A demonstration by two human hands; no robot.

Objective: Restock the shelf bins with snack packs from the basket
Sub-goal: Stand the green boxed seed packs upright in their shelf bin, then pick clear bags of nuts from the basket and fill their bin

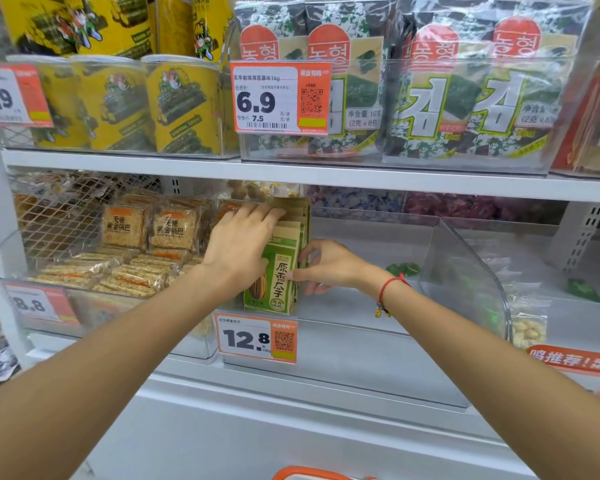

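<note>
Several green-and-tan sunflower seed packs (pixel 280 271) stand upright in a row at the left end of a clear shelf bin (pixel 465 258) on the lower shelf. My left hand (pixel 238 247) lies over the packs' left side and tops, fingers reaching across the upper edges. My right hand (pixel 326 265) touches the right side of the row, thumb and fingertips against the front packs. The orange rim of the basket (pixel 312 474) shows at the bottom edge.
A bin of rice cracker packs (pixel 125 251) sits to the left. A 12.8 price tag (pixel 257 337) hangs below the seed packs. Seaweed bags (pixel 430 91) and yellow canisters (pixel 181 102) fill the upper shelf. A curved clear divider (pixel 471 271) bounds the bin's right.
</note>
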